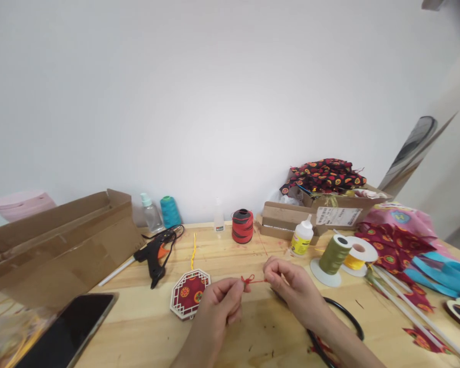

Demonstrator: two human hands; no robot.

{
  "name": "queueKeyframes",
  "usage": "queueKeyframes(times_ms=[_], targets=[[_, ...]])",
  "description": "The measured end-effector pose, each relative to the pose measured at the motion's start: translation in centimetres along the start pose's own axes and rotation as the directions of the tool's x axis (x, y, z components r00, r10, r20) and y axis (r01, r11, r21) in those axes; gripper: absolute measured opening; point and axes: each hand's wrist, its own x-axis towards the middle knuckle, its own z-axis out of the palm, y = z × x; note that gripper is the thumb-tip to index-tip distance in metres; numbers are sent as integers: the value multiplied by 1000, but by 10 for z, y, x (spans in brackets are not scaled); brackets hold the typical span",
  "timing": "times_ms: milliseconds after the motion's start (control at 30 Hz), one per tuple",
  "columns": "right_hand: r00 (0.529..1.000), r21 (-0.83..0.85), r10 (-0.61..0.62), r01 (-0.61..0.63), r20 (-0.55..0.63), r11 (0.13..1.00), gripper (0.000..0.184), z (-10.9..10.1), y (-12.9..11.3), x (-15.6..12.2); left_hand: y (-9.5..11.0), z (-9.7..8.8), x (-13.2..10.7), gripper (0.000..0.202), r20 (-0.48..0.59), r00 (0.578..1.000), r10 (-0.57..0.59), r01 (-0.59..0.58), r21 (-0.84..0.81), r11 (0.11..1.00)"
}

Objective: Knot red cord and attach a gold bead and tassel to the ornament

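A pale wooden desk (145, 327) fills the lower half of the view, against a plain white wall. At far left lies a long open cardboard box (57, 245), its left end cut off by the frame, with something pink (21, 203) half hidden behind it. At right a smaller cardboard box (322, 212) holds a heap of red patterned cloth (324, 175). More cloth pieces and blue ribbon (440, 273) spread toward the right edge and run out of view.

A dark phone (67, 332) lies at lower left, partly cut off. Beyond it rests a black glue gun (155, 253). Along the wall stand a clear spray bottle (152, 213), a teal spool (170, 211) and a red spool (242, 226). A white glue bottle (301, 238), an olive spool (333, 255) and a yellow spool (356, 256) sit to the right of centre.

Near the middle lies an eight-sided white frame (189, 294) with a red patterned centre and a yellow cord.

Both hands hover just above the desk. The left hand (219, 305) pinches one end of a thin red cord (251, 280), its grip closed tight on it. The right hand (293, 286) pinches the other end, fingers curled shut. The cord stretches between them with what looks like a small knot near the left fingers, too tiny to make out clearly. A black loop (347, 317) is partly hidden beneath the right forearm.
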Motion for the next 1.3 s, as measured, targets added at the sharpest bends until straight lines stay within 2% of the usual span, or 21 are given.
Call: queueKeyframes(times_ms=[100,200,300,367,433,467,533,600,633,700,767,833,867,900,967,1000,1033,1067,1167,1233,1300], targets=[[992,69,67,-60,-104,996,26,2,5,1,-3,1,-1,36,71,996,-47,33,181,983],[998,185,28,-19,-50,983,26,3,2,-1,-6,4,-1,40,32,994,-105,91,284,954],[990,233,-34,1,137,972,26,0,-5,-3,-2,3,0,35,-45,996,-77,81,91,993],[985,193,-9,-25,173,981,26,-3,-5,-3,2,0,1,30,-55,998,-38,34,-81,996],[996,165,67,-75,54,983,28,-4,-2,0,3,-1,0,29,-10,1000,-25,23,-137,990],[994,164,105,-98,-32,982,28,-4,0,1,2,-2,0,30,34,999,-35,38,-101,994],[979,175,137,-109,-153,978,28,-4,3,2,-2,-1,-1,35,111,990,-84,77,68,995],[984,187,91,-61,-156,980,26,-4,2,1,-6,1,-1,37,103,988,-116,86,256,963],[993,201,50,-27,-108,979,26,-4,0,0,-7,2,-1,38,70,991,-115,88,310,947],[996,233,-24,4,82,972,26,-6,-6,-4,-5,3,0,37,-15,995,-96,96,311,946],[949,227,-39,-35,313,973,27,-10,-10,-6,-1,3,1,36,-56,996,-72,82,196,977],[905,165,3,-81,424,983,28,-13,-11,-7,3,1,2,34,-54,998,-26,30,73,997],[917,125,31,-88,398,988,29,-14,-10,-6,4,-1,2,34,-47,999,2,-1,36,999],[946,85,53,-84,318,993,30,-14,-8,-4,4,-2,2,34,-44,999,30,-29,19,999],[995,11,61,-62,76,998,28,-13,-5,-1,4,-3,2,35,-47,997,66,-65,33,997],[999,-18,44,-45,-20,999,26,-12,-4,0,3,-3,2,35,-46,996,77,-74,54,996],[998,-38,16,-18,-67,999,26,-9,-3,1,3,-3,2,36,-39,996,83,-80,77,994],[998,-47,-19,16,-62,999,27,-7,-3,2,4,-3,2,36,-28,996,85,-82,103,991],[989,-25,-112,115,97,993,34,2,-4,2,5,-1,2,37,2,997,79,-78,172,982],[981,-3,-110,112,160,994,24,5,-4,2,6,-1,2,38,19,997,77,-80,203,976],[982,0,-80,81,169,997,16,5,-3,4,6,-3,3,38,33,996,85,-91,232,968]])
